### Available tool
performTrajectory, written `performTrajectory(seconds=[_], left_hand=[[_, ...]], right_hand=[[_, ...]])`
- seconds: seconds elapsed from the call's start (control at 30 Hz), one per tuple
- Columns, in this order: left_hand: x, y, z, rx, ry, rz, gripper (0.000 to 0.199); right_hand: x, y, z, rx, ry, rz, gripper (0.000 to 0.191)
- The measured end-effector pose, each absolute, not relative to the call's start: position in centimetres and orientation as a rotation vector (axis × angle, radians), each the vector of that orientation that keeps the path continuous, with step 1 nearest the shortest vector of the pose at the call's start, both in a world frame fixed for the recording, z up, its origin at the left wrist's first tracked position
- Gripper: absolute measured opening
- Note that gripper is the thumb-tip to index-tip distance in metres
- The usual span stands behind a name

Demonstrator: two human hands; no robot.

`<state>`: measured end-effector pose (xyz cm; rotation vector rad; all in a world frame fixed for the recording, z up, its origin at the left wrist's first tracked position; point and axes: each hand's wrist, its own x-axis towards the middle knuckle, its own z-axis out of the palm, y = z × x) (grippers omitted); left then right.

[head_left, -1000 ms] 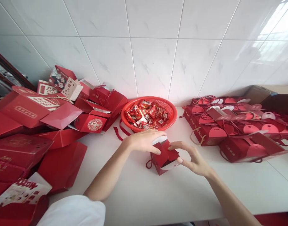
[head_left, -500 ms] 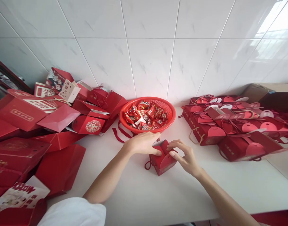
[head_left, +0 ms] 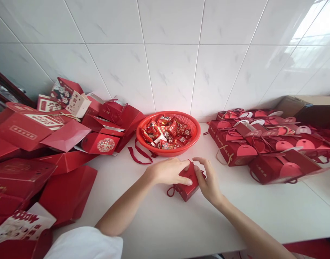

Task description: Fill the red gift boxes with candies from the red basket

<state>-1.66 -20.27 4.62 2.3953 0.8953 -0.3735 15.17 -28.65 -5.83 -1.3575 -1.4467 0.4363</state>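
Observation:
A small red box (head_left: 188, 190) with a dark red cord loop at its left side stands on the white table, below the basket. Its top flaps are folded down. My left hand (head_left: 172, 171) lies over the left part of the box top, fingers apart and pressing on the flap. At the box's right edge is my right hand (head_left: 209, 178), thumb and fingers curved and apart, touching the side. Just behind, a red plastic basket (head_left: 196, 138) holds several wrapped sweets (head_left: 167, 132).
Several opened red boxes (head_left: 70, 192) are heaped at the left. Rows of red boxes with cords (head_left: 236, 153) stand at the right, with a cardboard box (head_left: 293, 108) behind them. A dark red ribbon (head_left: 139, 155) lies beside the basket. A tiled wall (head_left: 170, 79) rises behind.
The flaps of the small box have gone from raised to folded down. My left hand has moved right over the top, and my right hand has turned more upright at the right edge.

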Motion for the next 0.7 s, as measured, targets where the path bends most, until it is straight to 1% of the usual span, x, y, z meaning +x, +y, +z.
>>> performTrajectory(seconds=[0.13,0.2,0.27,0.4,0.57,0.63,0.7], left_hand=[[-1.3,-20.0,4.2,2.396,0.847,-0.326,0.042],[-1.6,-19.4,4.3,2.401,0.834,-0.292,0.039],[-1.9,-18.9,4.4,2.391,0.862,-0.266,0.041],[-2.5,-18.3,4.4,2.341,0.879,-0.236,0.042],[-2.3,-18.2,3.8,2.297,0.838,-0.172,0.043],[-1.9,-18.1,3.4,2.29,0.806,-0.143,0.043],[-1.6,-18.1,2.9,2.294,0.775,-0.099,0.04]], right_hand=[[16.6,-27.8,-5.3,-1.406,-1.311,0.815,0.045],[17.5,-27.4,-5.0,-1.421,-1.286,0.981,0.05],[18.4,-27.1,-4.9,-1.442,-1.304,1.073,0.051],[19.8,-27.1,-4.1,-1.446,-1.226,1.092,0.046],[21.0,-27.5,-1.1,-1.041,-1.014,1.134,0.039],[20.8,-27.6,0.0,-0.977,-1.039,1.13,0.033],[20.2,-27.6,0.6,-1.0,-1.128,1.129,0.027]])
